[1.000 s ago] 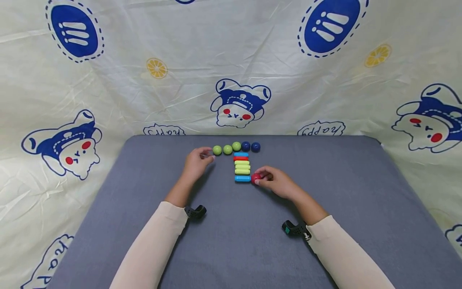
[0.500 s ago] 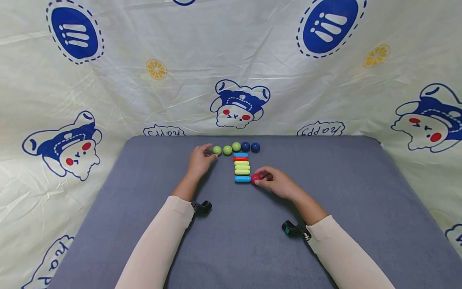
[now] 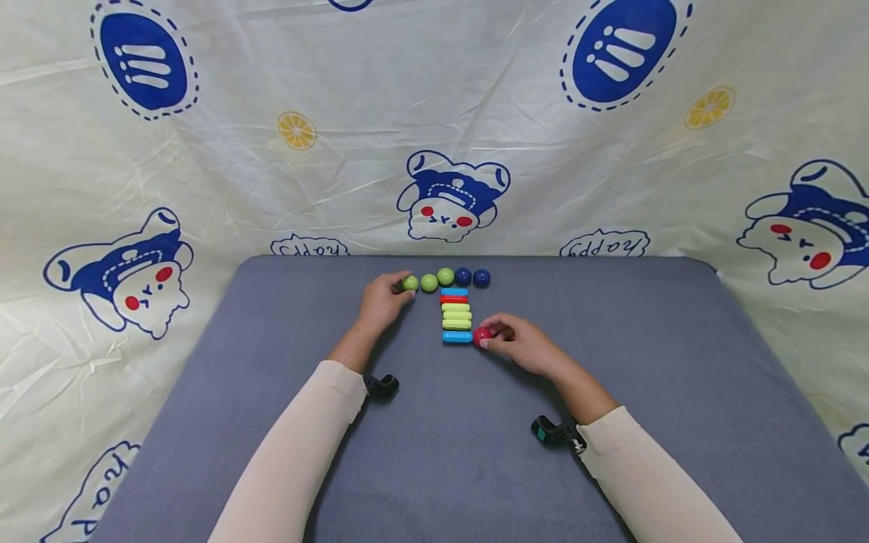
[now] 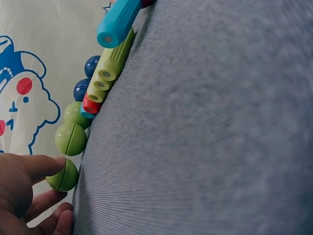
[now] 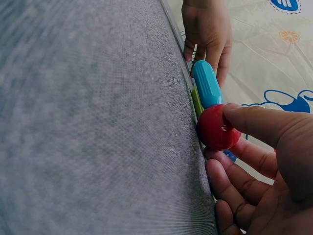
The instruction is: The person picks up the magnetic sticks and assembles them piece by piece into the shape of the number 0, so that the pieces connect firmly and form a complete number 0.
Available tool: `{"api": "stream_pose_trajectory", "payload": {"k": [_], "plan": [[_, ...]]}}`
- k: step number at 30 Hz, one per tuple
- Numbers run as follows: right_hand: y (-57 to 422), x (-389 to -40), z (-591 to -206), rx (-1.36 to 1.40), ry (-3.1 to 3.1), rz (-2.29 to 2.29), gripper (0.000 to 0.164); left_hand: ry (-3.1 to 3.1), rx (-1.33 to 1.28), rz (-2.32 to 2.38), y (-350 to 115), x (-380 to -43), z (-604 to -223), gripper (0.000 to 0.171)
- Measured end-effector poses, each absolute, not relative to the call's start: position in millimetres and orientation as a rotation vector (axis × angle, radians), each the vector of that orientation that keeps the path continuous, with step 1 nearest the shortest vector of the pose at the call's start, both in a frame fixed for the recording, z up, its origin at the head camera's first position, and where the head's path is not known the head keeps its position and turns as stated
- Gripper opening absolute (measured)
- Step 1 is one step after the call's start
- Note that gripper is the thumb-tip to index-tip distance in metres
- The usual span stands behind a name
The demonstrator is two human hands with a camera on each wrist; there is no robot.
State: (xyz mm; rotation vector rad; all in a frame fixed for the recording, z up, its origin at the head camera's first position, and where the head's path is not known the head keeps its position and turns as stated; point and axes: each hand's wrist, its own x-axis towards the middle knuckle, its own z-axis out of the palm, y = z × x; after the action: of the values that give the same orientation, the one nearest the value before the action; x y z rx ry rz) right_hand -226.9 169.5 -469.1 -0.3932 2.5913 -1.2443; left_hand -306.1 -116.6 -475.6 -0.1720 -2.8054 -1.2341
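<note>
My left hand [image 3: 382, 302] pinches the leftmost green ball [image 4: 65, 177] between thumb and fingers. Two more green balls [image 3: 429, 283] and two dark blue balls [image 3: 482, 278] continue the row to its right. Below the row lies a column of short ridged sticks: a blue stick [image 3: 454, 292], a red stick [image 3: 453, 299], three yellow-green sticks [image 3: 456, 316] and, slightly apart, a nearer blue stick [image 5: 207, 84]. At that stick's right end my right hand [image 3: 523, 343] holds a red ball [image 5: 215, 128], thumb on top and fingers beneath in the right wrist view.
Grey cloth covers the table [image 3: 448, 467], whose back edge runs just behind the balls. A pale printed curtain [image 3: 366, 181] hangs behind and along both sides. Black wrist straps [image 3: 382, 387] sit at both sleeve cuffs.
My left hand has moved right and slightly forward, from beside the leftmost green ball to a pinch on it. My right hand stays on the red ball.
</note>
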Motion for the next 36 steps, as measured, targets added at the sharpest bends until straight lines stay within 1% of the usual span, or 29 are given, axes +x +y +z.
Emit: {"api": "stream_pose_trajectory", "payload": {"k": [5, 14, 36], "plan": [[169.5, -225.9, -469.0, -0.394, 2.588, -1.254, 0.033, -2.778, -0.180, -1.221, -115.7, -303.2, -476.6, 0.040], [172.1, -225.4, -470.3, -0.405, 2.601, -1.265, 0.033, -2.793, -0.154, -1.278, -115.0, -294.6, -474.2, 0.037], [171.8, -225.8, -470.4, -0.409, 2.597, -1.260, 0.033, -2.847, -0.216, -1.264, -117.1, -259.4, -470.5, 0.032]]}}
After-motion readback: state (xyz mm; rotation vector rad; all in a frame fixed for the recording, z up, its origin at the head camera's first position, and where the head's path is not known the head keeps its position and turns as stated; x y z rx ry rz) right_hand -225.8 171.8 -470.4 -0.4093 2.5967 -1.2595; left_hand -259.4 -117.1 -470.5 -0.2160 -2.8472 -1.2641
